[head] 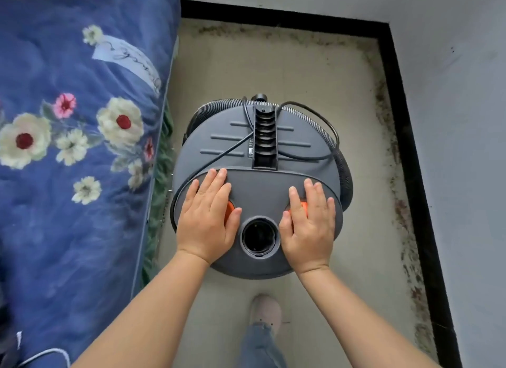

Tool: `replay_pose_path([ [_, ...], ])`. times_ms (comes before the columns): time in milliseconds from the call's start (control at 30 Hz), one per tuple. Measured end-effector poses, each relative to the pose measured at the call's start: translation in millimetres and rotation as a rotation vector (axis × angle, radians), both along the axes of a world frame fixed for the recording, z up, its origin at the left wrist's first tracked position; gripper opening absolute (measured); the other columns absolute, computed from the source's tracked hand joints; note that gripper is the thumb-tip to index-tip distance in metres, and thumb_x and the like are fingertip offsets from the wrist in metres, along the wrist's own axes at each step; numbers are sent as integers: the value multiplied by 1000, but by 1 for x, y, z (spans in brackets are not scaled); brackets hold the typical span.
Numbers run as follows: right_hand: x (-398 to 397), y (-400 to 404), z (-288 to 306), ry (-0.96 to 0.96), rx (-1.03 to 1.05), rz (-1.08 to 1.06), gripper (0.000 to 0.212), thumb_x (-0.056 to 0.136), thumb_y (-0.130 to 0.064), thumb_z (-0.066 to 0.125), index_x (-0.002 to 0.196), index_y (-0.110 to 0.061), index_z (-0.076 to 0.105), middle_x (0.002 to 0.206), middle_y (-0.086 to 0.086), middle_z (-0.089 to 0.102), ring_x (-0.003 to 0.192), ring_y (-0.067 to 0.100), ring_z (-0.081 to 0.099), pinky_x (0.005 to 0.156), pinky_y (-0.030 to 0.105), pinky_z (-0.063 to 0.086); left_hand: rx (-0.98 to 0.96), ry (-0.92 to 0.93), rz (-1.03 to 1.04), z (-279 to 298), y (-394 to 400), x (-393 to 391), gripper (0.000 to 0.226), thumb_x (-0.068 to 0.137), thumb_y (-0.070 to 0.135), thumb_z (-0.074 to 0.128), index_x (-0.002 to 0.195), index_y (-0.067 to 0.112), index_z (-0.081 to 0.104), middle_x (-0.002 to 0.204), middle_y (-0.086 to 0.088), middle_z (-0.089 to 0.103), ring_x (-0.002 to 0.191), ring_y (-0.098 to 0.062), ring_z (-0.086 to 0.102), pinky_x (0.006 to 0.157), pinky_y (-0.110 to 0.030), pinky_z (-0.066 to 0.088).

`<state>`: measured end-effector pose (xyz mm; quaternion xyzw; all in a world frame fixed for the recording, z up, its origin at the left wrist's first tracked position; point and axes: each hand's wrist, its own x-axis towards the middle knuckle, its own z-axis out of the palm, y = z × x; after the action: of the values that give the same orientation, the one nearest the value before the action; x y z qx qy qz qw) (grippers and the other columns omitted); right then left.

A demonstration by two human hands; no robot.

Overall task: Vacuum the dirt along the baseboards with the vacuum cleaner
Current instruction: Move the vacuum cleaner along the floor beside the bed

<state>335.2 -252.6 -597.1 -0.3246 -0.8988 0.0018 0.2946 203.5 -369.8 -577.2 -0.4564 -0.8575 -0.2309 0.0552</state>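
A round grey vacuum cleaner (260,145) stands on the floor in front of me, seen from above. Its ribbed hose (309,118) and black cord (315,110) are coiled round the body, and a black handle (265,137) runs across the top. An open round port (259,236) faces me. My left hand (208,219) lies flat on the lid over an orange button (229,210). My right hand (308,225) lies flat over the other orange button (303,207). Dark dirt (402,203) lines the black baseboard (410,154).
A bed with a blue floral quilt (68,148) fills the left side, close to the vacuum. Grey walls (460,121) meet at the far right corner. My shoe (267,311) and trouser leg stand behind the vacuum on the beige floor (273,66).
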Motion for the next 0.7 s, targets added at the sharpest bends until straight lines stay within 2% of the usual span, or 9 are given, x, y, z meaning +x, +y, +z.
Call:
replay_pose_path([
  [167,-24,25,2,-27,-16,-5,37,84,-20,45,121,-12,49,124,22,57,120,32,41,103,45,26,-12,-10,-6,1,26,-25,41,82,30,42,116,5,43,126,-22,57,125,-26,33,110,-30,10],
  [300,-30,33,3,-72,-49,0,38,86,-21,43,123,-11,47,131,17,44,122,33,38,106,45,23,-19,-39,-20,7,35,-32,34,81,29,42,107,7,46,124,-24,58,123,-28,33,108,-32,11],
  [367,-30,32,5,-79,-72,-5,33,94,-23,37,124,-10,46,133,18,42,123,33,36,108,43,20,-21,-56,-34,10,35,-32,26,81,28,42,99,9,45,123,-25,59,123,-29,34,108,-34,13],
  [433,-28,27,7,-94,-105,-10,37,101,-29,23,125,-9,43,135,15,36,124,33,35,109,41,18,-37,-73,-48,13,32,-31,22,80,27,42,94,10,45,121,-25,59,122,-29,34,107,-35,14],
  [567,-21,16,13,-139,-132,-21,42,102,-31,17,126,-8,41,135,14,33,125,33,33,113,35,12,-127,-98,-72,20,22,-26,30,80,28,42,85,3,59,119,-25,61,121,-30,35,103,-39,21],
  [633,-14,10,14,-163,-138,-15,43,102,-32,16,126,-7,41,136,14,33,125,33,33,114,34,9,-181,-111,-90,23,16,-20,34,79,28,42,82,1,63,119,-24,61,122,-36,43,101,-40,22],
  [700,-9,5,16,-175,-149,2,44,102,-32,15,127,-6,40,136,15,32,125,34,32,112,39,13,-222,-127,-95,27,10,-15,36,79,29,41,81,1,64,119,-24,61,114,-41,55,100,-40,23],
])
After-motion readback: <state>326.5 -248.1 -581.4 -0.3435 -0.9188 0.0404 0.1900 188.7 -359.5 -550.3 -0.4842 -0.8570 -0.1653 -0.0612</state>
